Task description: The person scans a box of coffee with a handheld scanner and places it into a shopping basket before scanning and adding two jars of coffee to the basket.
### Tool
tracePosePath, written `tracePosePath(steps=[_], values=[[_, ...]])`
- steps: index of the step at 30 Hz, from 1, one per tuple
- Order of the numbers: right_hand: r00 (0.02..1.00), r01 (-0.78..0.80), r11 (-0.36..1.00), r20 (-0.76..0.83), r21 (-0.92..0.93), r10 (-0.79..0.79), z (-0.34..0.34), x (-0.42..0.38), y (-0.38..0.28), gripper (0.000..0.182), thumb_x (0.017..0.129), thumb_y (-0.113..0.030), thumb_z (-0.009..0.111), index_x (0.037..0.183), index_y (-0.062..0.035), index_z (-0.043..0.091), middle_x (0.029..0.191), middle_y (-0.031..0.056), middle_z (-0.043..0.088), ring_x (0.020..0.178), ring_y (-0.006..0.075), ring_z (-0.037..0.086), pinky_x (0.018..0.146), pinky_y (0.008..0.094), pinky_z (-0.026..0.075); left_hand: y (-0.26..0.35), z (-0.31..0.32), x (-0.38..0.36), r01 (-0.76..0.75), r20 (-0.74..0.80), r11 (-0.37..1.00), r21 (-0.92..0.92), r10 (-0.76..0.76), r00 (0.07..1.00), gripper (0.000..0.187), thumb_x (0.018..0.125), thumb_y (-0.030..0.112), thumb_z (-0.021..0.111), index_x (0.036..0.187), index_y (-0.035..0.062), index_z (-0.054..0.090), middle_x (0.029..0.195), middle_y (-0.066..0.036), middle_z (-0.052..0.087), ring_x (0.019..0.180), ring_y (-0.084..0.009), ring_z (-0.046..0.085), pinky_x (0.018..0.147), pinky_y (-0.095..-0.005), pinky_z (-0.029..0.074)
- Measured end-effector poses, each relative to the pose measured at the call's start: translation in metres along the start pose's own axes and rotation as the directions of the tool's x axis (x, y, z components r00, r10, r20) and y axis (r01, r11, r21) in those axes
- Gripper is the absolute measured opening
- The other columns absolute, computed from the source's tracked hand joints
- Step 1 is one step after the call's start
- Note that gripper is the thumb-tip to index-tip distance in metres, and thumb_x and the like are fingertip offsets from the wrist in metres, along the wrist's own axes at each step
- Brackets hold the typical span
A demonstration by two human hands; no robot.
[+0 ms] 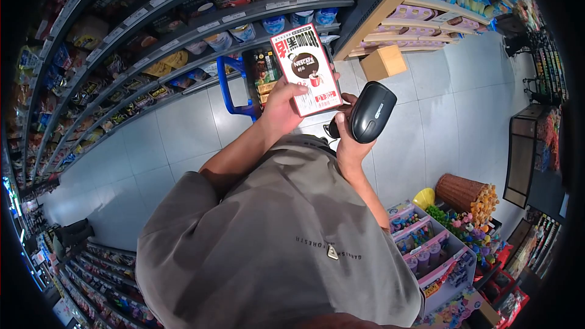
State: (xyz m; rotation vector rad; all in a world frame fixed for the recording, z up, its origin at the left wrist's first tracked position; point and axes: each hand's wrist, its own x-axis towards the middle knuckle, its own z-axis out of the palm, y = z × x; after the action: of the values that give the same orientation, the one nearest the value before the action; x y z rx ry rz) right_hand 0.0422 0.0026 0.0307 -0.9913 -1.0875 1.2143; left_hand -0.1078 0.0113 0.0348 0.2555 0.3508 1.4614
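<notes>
My left hand [285, 108] is closed around the lower left side of a white and red Nescafé coffee box [312, 79], its printed front turned up toward me. In my right hand [352, 149] is a black handheld barcode scanner [373, 113], gripped below its head. The scanner sits just to the right of the box's lower corner, apart from it. Behind the box, a cart or basket with a blue handle [226, 85] holds packaged goods [264, 76], partly hidden by the box and my hand.
Curved-looking shelves [173, 0] with packets, tubs and price tags run along the left and top. A cardboard box [384, 63] stands on the tiled floor [426, 116] by wooden shelving. A display stand [426, 244] and a wicker basket [457, 194] are at the lower right.
</notes>
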Motion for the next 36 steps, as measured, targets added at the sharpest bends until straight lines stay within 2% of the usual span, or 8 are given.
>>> tracePosePath(steps=[3,9,11,21,22,24,27,36], values=[[0.999,-0.033,0.999,-0.040,-0.035,0.031,-0.001,0.003,0.006,0.042,0.075,0.005,0.072,0.113,0.0026,0.056,0.095,0.0048,0.061,0.082,0.0099,0.056,0.071,0.0235,0.046,-0.007,-0.016,-0.003,-0.100,0.000,0.962,0.255,0.104,0.995,0.050,0.076,-0.010,0.060,0.123,0.0000,0.049,0.117,-0.012,0.060,0.106,-0.0219,0.060,0.093,-0.0385,0.050],[0.979,-0.190,0.980,-0.082,-0.062,0.184,-0.008,0.007,0.010,0.038,0.076,0.001,0.074,0.111,0.0020,0.058,0.090,0.0031,0.061,0.078,0.0095,0.056,0.068,0.0227,0.045,-0.014,-0.028,-0.013,-0.017,-0.042,0.733,0.680,0.062,0.997,0.042,0.077,-0.002,0.069,0.117,0.0000,0.057,0.116,-0.012,0.061,0.106,-0.0211,0.059,0.094,-0.0356,0.047],[0.978,-0.195,0.981,-0.081,-0.019,0.193,-0.008,0.006,0.011,0.037,0.076,0.001,0.073,0.110,0.0020,0.058,0.089,0.0031,0.061,0.078,0.0097,0.057,0.068,0.0229,0.045,-0.006,-0.008,-0.010,-0.257,0.205,0.518,0.816,0.157,0.966,0.042,0.077,0.000,0.071,0.117,0.0001,0.058,0.117,-0.013,0.061,0.110,-0.0240,0.057,0.096,-0.0363,0.045],[0.983,-0.143,0.990,-0.113,-0.004,0.142,-0.010,0.009,0.017,0.039,0.075,0.001,0.074,0.110,0.0027,0.058,0.088,0.0025,0.060,0.078,0.0107,0.057,0.070,0.0243,0.046,-0.006,-0.007,-0.003,-0.513,0.472,0.260,0.818,0.207,0.857,0.042,0.079,0.002,0.071,0.119,0.0014,0.058,0.118,-0.011,0.062,0.115,-0.0247,0.055,0.096,-0.0370,0.045],[0.983,-0.144,0.990,-0.113,-0.003,0.143,-0.009,0.008,0.014,0.039,0.075,0.001,0.074,0.110,0.0027,0.058,0.088,0.0025,0.060,0.078,0.0107,0.057,0.070,0.0243,0.046,-0.010,-0.012,-0.005,-0.512,0.471,0.260,0.819,0.206,0.858,0.042,0.079,0.002,0.071,0.119,0.0014,0.058,0.118,-0.011,0.062,0.115,-0.0247,0.055,0.096,-0.0370,0.045],[0.979,-0.158,0.987,-0.129,-0.017,0.155,-0.006,0.007,0.009,0.042,0.074,0.000,0.075,0.112,0.0026,0.057,0.091,0.0033,0.060,0.080,0.0106,0.056,0.072,0.0244,0.046,-0.018,-0.017,-0.007,-0.151,0.113,0.822,0.549,0.105,0.988,0.046,0.085,0.001,0.064,0.128,0.0014,0.048,0.124,-0.012,0.056,0.118,-0.0254,0.052,0.102,-0.0415,0.041],[0.989,-0.081,0.997,-0.121,0.003,0.081,-0.003,0.006,0.006,0.045,0.074,-0.001,0.077,0.113,0.0022,0.055,0.094,0.0034,0.060,0.082,0.0106,0.056,0.073,0.0245,0.046,-0.018,-0.013,-0.001,-0.180,0.078,0.952,0.248,0.166,0.983,0.047,0.086,-0.001,0.060,0.130,0.0006,0.043,0.124,-0.010,0.055,0.114,-0.0191,0.054,0.099,-0.0375,0.044],[0.995,-0.079,0.997,-0.059,0.007,0.079,-0.003,0.002,-0.002,0.056,0.071,0.007,0.075,0.121,0.0038,0.049,0.114,0.0136,0.059,0.105,0.0208,0.057,0.094,0.0350,0.044,-0.015,-0.013,0.002,-0.036,-0.004,0.991,0.129,0.037,0.999,0.042,0.090,0.003,0.056,0.129,0.0012,0.042,0.122,-0.012,0.055,0.113,-0.0235,0.056,0.099,-0.0416,0.045]])
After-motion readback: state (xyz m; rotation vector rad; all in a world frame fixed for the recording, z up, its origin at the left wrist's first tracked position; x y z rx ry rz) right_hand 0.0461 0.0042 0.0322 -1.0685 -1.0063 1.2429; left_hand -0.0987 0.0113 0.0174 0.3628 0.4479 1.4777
